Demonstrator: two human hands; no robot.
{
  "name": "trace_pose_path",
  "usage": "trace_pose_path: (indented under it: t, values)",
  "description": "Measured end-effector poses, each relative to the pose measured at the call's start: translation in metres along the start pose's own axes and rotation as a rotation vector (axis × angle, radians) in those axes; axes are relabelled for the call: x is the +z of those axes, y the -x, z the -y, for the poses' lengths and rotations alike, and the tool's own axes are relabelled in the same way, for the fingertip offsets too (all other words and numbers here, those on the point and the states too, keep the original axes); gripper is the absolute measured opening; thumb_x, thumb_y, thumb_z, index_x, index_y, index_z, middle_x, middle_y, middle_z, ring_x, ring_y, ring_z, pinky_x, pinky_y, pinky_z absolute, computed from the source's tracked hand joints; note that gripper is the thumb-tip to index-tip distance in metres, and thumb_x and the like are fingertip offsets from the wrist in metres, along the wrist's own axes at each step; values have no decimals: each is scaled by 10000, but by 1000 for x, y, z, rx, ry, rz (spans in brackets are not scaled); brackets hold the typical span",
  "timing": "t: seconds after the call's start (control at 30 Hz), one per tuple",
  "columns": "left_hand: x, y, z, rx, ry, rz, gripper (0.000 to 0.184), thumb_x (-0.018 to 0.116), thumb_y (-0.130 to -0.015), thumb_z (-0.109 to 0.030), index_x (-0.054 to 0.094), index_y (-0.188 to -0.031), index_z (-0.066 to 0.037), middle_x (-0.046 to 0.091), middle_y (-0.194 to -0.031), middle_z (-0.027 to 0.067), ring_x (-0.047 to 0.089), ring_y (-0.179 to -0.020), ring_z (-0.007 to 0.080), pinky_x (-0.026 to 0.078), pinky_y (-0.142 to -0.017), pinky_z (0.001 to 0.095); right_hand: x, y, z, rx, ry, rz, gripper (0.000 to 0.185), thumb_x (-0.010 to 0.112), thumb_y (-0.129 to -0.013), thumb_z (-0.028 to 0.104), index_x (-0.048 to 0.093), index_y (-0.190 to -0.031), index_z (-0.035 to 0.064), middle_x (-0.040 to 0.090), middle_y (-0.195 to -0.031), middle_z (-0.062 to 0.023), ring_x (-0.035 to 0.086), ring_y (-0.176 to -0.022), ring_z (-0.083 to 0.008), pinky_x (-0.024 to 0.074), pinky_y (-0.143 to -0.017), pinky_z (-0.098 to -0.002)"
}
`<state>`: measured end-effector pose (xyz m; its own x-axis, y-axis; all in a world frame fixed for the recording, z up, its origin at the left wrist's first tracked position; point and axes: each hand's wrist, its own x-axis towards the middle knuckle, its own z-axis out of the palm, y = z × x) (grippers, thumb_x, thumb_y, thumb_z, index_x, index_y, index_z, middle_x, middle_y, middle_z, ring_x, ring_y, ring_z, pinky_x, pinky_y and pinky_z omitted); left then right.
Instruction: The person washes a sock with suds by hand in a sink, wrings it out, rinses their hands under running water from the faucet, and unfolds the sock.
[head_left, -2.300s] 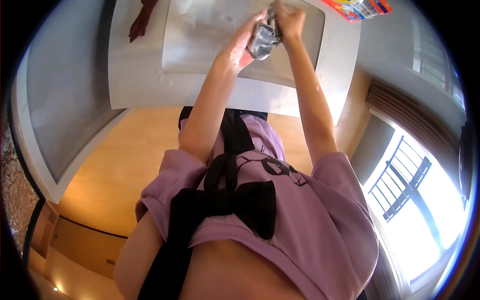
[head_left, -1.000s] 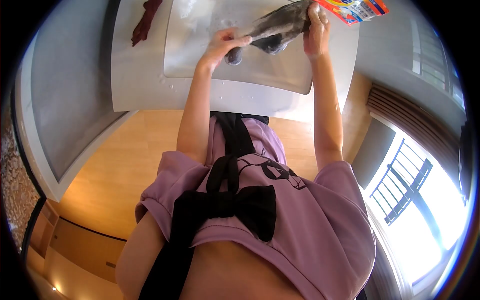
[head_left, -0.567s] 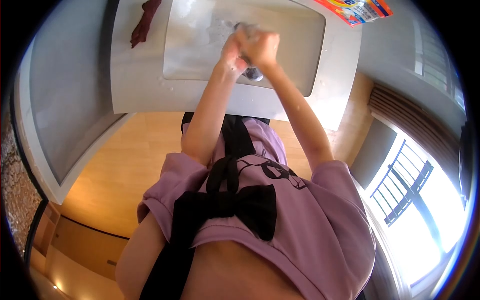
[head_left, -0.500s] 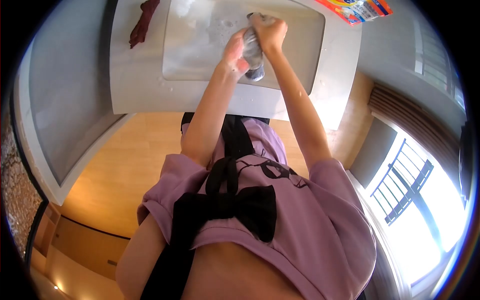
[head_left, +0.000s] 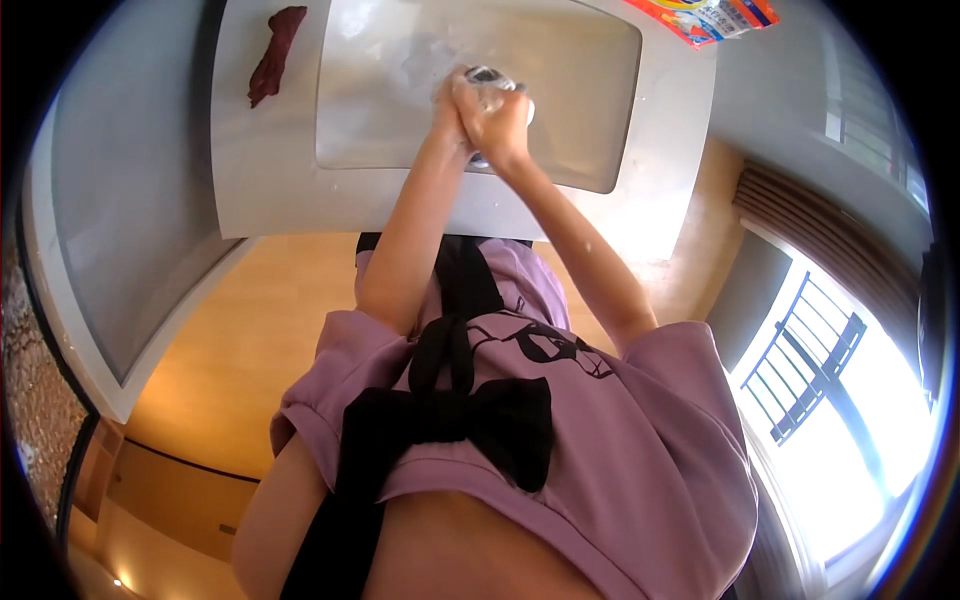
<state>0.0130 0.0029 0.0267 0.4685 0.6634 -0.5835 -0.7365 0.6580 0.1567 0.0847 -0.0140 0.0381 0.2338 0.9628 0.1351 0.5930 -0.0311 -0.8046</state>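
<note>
A wet, soapy grey sock with dark parts is bunched between my two hands over the basin. My right hand is closed around it, with suds about the fingers. Pressed against it from the left is my left hand, also closed on the sock, its fingers mostly hidden behind the right hand. A dark end of the sock shows just below the hands. The white rectangular sink lies beneath, holding cloudy water.
A dark red sock-like cloth lies on the left of the white counter. At the back right is an orange detergent packet. A window stands at the right, and a glass panel at the left.
My hands have come together and closed round the sock, where before the left was open against its side. The sock is now more bunched and hangs down less.
</note>
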Motion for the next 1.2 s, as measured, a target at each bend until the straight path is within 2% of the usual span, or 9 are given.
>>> trace_pose_path:
  t: [0.1,0.27,0.37,0.4,0.57,0.67,0.97,1.13,1.2]
  values:
    - [10,4,11,183,-187,-103,199,429,-804,-240,517,-802,-61,567,-769,61,556,-685,155,472,-596,310,4,-12,-18,210,21,24,326,597,-655,298,585,-583,-19,576,-594,-199,585,-557,-310,463,-575,-365]
    - [11,1,15,106,-114,-146,245,388,-817,-250,508,-852,-40,562,-784,60,552,-689,181,464,-603,309,-6,-25,-8,262,-138,75,322,616,-624,286,555,-534,-18,543,-516,-167,550,-484,-258,456,-532,-347]
    - [-16,-5,-4,-39,42,71,269,384,-777,-262,523,-771,-32,569,-728,85,557,-687,216,468,-627,326,7,3,-3,8,-210,110,284,626,-619,290,574,-562,17,544,-515,-136,520,-455,-235,445,-523,-330]
    - [-10,-2,-5,5,-19,42,255,392,-773,-253,527,-769,-36,572,-732,77,555,-680,209,467,-619,324,1,-1,4,126,-179,166,276,654,-659,260,577,-576,9,523,-493,-48,479,-486,-75,425,-494,-260]
    - [13,10,-25,167,-192,-132,156,582,-688,-205,570,-797,-94,560,-719,7,540,-669,142,426,-637,243,-15,-32,-7,473,-729,91,189,633,-685,59,593,-842,-39,602,-802,-69,555,-704,-124,436,-635,-233]
    - [-12,-2,-29,407,-442,-288,99,611,-638,-117,574,-700,-50,550,-702,5,498,-641,114,385,-627,232,-27,-42,-33,356,-958,78,209,546,-748,4,538,-953,-39,588,-871,-83,561,-773,-157,443,-699,-264]
    - [-31,-16,-36,610,-505,-270,187,508,-746,-89,491,-924,-34,544,-832,45,530,-727,129,435,-655,261,-22,-34,-22,807,-1394,544,379,569,-795,259,479,-1033,-23,560,-948,-116,558,-844,-179,465,-734,-292]
    - [-33,-16,-37,501,-419,-305,228,495,-755,-163,507,-932,-20,544,-817,56,527,-744,152,419,-715,272,4,-26,-15,874,-986,460,370,608,-767,278,525,-984,-11,566,-897,-92,556,-819,-189,469,-698,-327]
    - [-36,-19,-39,359,-223,-298,215,492,-751,-180,527,-877,-8,537,-793,65,513,-736,147,409,-715,263,12,-32,-12,802,-962,108,304,576,-784,235,527,-931,-27,552,-852,-80,529,-740,-179,455,-659,-309]
